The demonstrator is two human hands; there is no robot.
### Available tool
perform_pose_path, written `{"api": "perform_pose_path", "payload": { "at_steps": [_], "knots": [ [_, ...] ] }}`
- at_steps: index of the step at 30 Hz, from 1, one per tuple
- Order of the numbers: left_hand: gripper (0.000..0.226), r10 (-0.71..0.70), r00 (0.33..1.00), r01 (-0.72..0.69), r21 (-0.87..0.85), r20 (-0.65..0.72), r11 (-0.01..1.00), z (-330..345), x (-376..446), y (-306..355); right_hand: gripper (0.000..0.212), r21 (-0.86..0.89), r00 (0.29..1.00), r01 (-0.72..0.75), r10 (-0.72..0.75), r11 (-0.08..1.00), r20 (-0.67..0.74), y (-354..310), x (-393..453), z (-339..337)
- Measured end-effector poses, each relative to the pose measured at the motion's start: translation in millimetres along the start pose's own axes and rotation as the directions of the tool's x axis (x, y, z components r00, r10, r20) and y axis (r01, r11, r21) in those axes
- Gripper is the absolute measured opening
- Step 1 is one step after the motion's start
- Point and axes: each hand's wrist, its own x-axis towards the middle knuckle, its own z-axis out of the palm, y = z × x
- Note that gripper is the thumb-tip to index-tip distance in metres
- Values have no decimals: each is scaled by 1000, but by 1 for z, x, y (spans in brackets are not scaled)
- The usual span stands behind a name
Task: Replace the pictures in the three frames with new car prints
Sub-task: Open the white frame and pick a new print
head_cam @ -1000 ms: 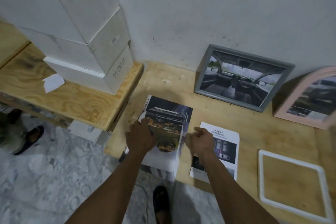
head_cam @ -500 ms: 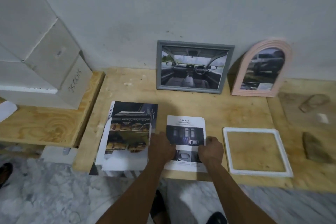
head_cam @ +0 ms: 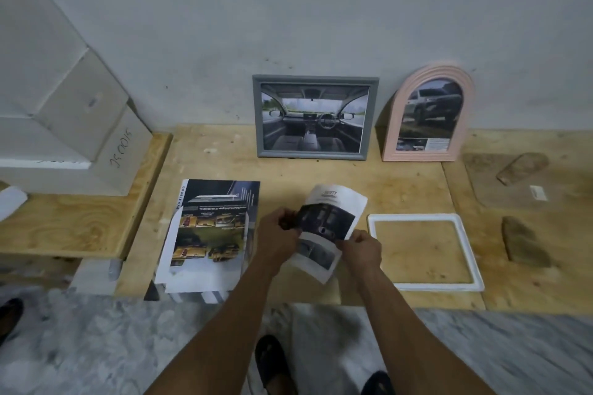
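From my head camera I look down at a wooden table (head_cam: 321, 176) pushed against a gray wall (head_cam: 321, 9).

My left hand (head_cam: 277, 239) pinches the left edge of a car print (head_cam: 330, 224). My right hand (head_cam: 362, 248) pinches its lower right edge. The print is lifted off the table and tilted, and its top is curled. It is a white sheet with dark car pictures on it. The word at the top is too blurry to read.

I use the white frame (head_cam: 423, 286) as my marker. It lies flat on the table with bare wood showing inside it. The print in my hands is just left of it. Farther left of it lies a pile of prints (head_cam: 208, 234), hanging a bit over the table edge. Behind the white frame, a pink frame (head_cam: 428, 112) with a round top leans on the wall and shows a car outside. Left of that, a gray frame (head_cam: 316, 117) leans on the wall and shows the inside of a car.

Right of the white frame lie two brown chunks (head_cam: 524, 245); I cannot tell what they are. Far to the left, white boxes (head_cam: 64, 106) are stacked on a lower wooden shelf (head_cam: 80, 228).

Below the table edge I see my dark shoes (head_cam: 276, 362) on a marbled floor (head_cam: 96, 346).
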Motion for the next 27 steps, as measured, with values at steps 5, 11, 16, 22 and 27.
{"api": "perform_pose_path", "payload": {
  "at_steps": [5,11,16,22,27],
  "knots": [
    [11,240,959,-254,-80,-153,964,-6,-19,52,31,260,974,224,-216,939,-63,-41,1,-59],
    [35,319,930,-345,-133,-184,929,37,-46,98,31,509,951,283,-307,813,-38,-83,-14,-137],
    [24,233,960,-276,-386,-155,880,97,-75,143,28,539,930,329,-364,775,-45,-89,-9,-210],
    [19,103,993,-65,-448,60,891,153,-93,164,21,106,811,584,-576,805,-99,-90,16,-270],
    [26,-104,971,220,-641,214,735,176,-93,182,78,-15,875,470,-469,882,-120,-102,35,-284]
  ]
}}
